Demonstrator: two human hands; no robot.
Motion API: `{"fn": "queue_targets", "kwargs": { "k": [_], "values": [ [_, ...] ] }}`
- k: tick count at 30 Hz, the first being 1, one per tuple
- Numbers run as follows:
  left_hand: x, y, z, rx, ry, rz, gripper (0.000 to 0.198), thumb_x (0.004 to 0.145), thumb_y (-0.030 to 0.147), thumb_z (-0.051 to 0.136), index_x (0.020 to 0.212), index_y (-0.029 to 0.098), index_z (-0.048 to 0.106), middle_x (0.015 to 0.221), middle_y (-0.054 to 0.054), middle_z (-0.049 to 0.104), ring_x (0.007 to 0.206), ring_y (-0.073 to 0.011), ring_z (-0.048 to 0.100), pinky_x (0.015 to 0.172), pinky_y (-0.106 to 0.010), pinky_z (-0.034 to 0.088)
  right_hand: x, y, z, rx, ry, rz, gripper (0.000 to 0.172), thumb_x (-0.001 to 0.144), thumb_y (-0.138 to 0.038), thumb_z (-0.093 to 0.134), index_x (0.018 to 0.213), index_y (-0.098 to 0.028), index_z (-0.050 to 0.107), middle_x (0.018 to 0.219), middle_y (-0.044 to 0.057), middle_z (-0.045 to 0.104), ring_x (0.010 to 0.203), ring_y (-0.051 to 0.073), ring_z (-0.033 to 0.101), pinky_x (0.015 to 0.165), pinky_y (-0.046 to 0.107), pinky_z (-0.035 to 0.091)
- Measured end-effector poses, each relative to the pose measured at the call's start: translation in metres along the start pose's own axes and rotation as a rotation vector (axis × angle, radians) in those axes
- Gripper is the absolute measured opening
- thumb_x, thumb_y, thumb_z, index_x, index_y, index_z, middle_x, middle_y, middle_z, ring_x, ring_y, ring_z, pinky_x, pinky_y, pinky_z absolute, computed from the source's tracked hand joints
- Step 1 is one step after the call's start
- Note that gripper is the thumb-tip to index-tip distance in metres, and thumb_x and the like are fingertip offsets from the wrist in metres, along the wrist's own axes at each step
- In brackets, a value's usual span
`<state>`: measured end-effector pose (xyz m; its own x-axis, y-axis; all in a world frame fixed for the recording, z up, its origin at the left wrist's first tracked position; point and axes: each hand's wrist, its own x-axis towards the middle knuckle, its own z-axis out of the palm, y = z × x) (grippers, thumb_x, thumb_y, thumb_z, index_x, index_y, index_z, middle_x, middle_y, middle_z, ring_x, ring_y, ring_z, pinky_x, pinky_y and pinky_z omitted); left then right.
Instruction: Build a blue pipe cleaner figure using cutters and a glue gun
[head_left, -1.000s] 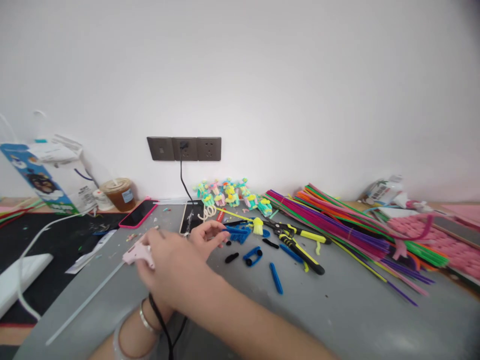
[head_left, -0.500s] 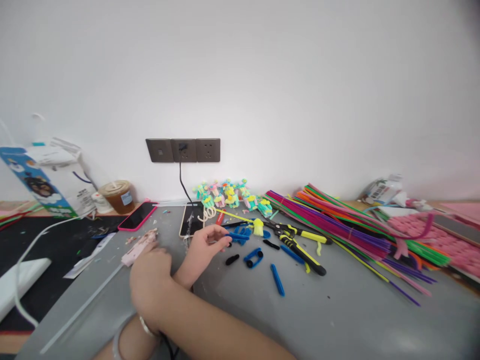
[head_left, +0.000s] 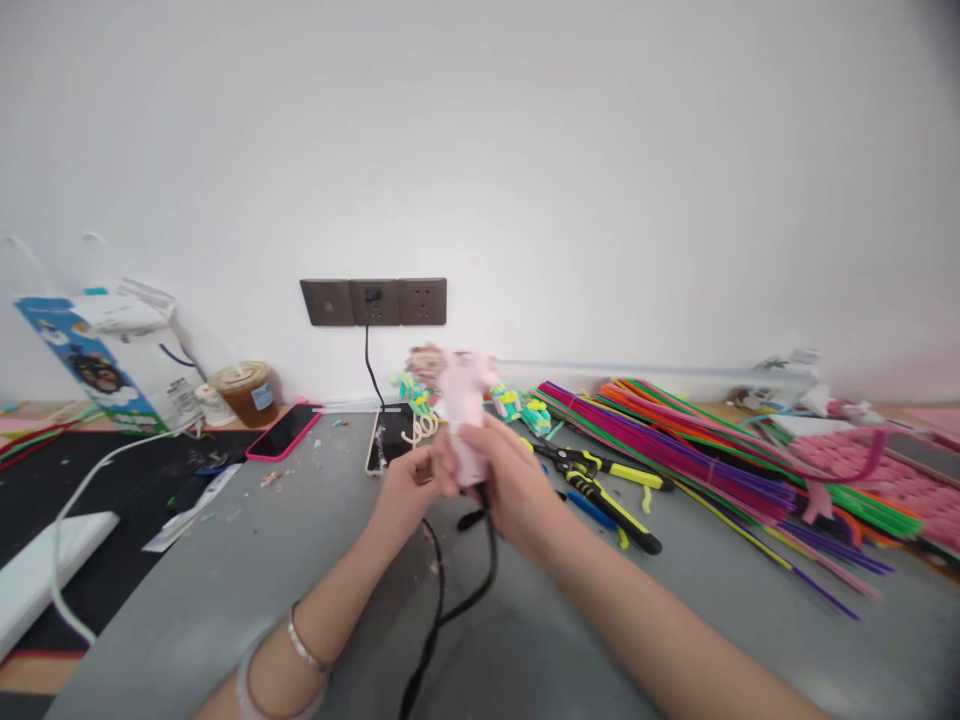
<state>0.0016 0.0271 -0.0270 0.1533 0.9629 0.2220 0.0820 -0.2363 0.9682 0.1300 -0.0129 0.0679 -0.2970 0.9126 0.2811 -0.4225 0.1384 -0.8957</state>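
no text readable: carton print, cup label too blurred

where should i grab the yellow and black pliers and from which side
Best taken by both handles, probably from the near right: the pliers lie with them splayed toward that side, the working end pointing away left. The right hand is nearer, but holds the pink glue gun.

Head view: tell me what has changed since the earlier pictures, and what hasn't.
The right hand has swung the glue gun from the left side up and right to the middle; its stick, which trailed toward the lower left, now points right. The left hand stays near the middle; whether it still holds a blue piece is hidden. The pink phone, cup and pliers stayed put.
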Motion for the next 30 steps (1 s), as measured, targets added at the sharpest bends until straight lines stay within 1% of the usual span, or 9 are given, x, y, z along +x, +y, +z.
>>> {"fn": "queue_targets", "kwargs": {
  "k": [1, 2, 4, 7, 10, 13, 18, 22, 30],
  "values": [
    [0.000, 0.002, -0.001, -0.013, -0.014, -0.014, 0.028, 0.089, 0.034, 0.068, 0.108, 0.013, 0.066, 0.104, -0.008, 0.070, 0.089, -0.0216, 0.068, 0.079, -0.038, 0.059, -0.008, -0.004, -0.012, 0.011, 0.037, 0.030, 0.027, 0.090, -0.042, 0.055, 0.075, -0.019, 0.050, 0.060, -0.004, 0.049, 0.047, 0.009, 0.044, 0.051, 0.024, 0.039],
    [0.000, 0.004, -0.002, -0.034, -0.017, -0.031, 0.026, 0.085, 0.035, 0.072, 0.097, 0.013, 0.068, 0.089, -0.006, 0.072, 0.079, -0.0195, 0.068, 0.072, -0.033, 0.059, -0.017, -0.006, -0.022, 0.023, 0.080, 0.050, 0.027, 0.090, -0.044, 0.057, 0.080, -0.019, 0.052, 0.058, -0.006, 0.046, 0.044, 0.008, 0.039, 0.046, 0.023, 0.033],
    [0.000, 0.010, -0.004, -0.093, 0.033, -0.055, 0.025, 0.076, 0.036, 0.078, 0.082, 0.014, 0.067, 0.068, 0.000, 0.068, 0.064, -0.0157, 0.065, 0.062, -0.027, 0.056, -0.032, -0.005, -0.039, 0.040, 0.160, 0.075, 0.030, 0.090, -0.048, 0.058, 0.093, -0.019, 0.056, 0.055, -0.009, 0.041, 0.039, 0.007, 0.030, 0.042, 0.023, 0.023],
    [0.000, 0.017, -0.005, -0.124, 0.123, -0.063, 0.027, 0.070, 0.037, 0.080, 0.080, 0.015, 0.069, 0.068, -0.001, 0.071, 0.062, -0.0154, 0.067, 0.062, -0.027, 0.056, -0.047, 0.010, -0.058, 0.029, 0.198, 0.100, 0.039, 0.089, -0.055, 0.058, 0.103, -0.018, 0.057, 0.050, -0.010, 0.039, 0.036, 0.007, 0.025, 0.040, 0.023, 0.018],
    [0.002, 0.019, -0.006, -0.144, 0.188, -0.085, 0.030, 0.068, 0.040, 0.081, 0.082, 0.015, 0.071, 0.070, -0.003, 0.074, 0.066, -0.0179, 0.071, 0.063, -0.028, 0.058, -0.055, 0.029, -0.074, 0.026, 0.178, 0.142, 0.044, 0.088, -0.060, 0.057, 0.101, -0.017, 0.057, 0.047, -0.011, 0.037, 0.032, 0.005, 0.021, 0.037, 0.021, 0.015],
    [0.003, 0.018, -0.008, -0.140, 0.227, -0.084, 0.030, 0.069, 0.039, 0.081, 0.083, 0.015, 0.071, 0.074, -0.004, 0.075, 0.069, -0.0199, 0.073, 0.062, -0.028, 0.058, -0.059, 0.039, -0.082, 0.029, 0.128, 0.215, 0.048, 0.085, -0.063, 0.060, 0.098, -0.017, 0.058, 0.046, -0.011, 0.036, 0.030, 0.004, 0.019, 0.035, 0.021, 0.015],
    [0.001, 0.019, -0.010, -0.071, 0.228, -0.062, 0.020, 0.073, 0.033, 0.077, 0.082, 0.017, 0.070, 0.073, -0.003, 0.074, 0.068, -0.0177, 0.071, 0.058, -0.024, 0.055, -0.065, 0.035, -0.084, 0.010, 0.144, 0.282, 0.048, 0.085, -0.062, 0.061, 0.099, -0.016, 0.059, 0.048, -0.010, 0.038, 0.033, 0.005, 0.024, 0.037, 0.020, 0.017],
    [-0.001, 0.024, -0.008, -0.023, 0.243, -0.013, 0.012, 0.072, 0.027, 0.076, 0.076, 0.017, 0.069, 0.070, -0.001, 0.071, 0.060, -0.0125, 0.063, 0.055, -0.021, 0.050, -0.064, 0.034, -0.086, 0.002, 0.135, 0.293, 0.048, 0.086, -0.062, 0.061, 0.098, -0.016, 0.058, 0.048, -0.010, 0.038, 0.032, 0.004, 0.023, 0.035, 0.020, 0.017],
    [-0.005, 0.028, -0.006, 0.002, 0.245, -0.002, 0.011, 0.072, 0.027, 0.075, 0.076, 0.018, 0.071, 0.070, -0.002, 0.072, 0.066, -0.0150, 0.066, 0.062, -0.023, 0.053, -0.065, 0.039, -0.093, -0.023, 0.045, 0.317, 0.044, 0.088, -0.062, 0.058, 0.092, -0.018, 0.057, 0.047, -0.010, 0.036, 0.031, 0.004, 0.023, 0.033, 0.020, 0.018]
  ]
}}
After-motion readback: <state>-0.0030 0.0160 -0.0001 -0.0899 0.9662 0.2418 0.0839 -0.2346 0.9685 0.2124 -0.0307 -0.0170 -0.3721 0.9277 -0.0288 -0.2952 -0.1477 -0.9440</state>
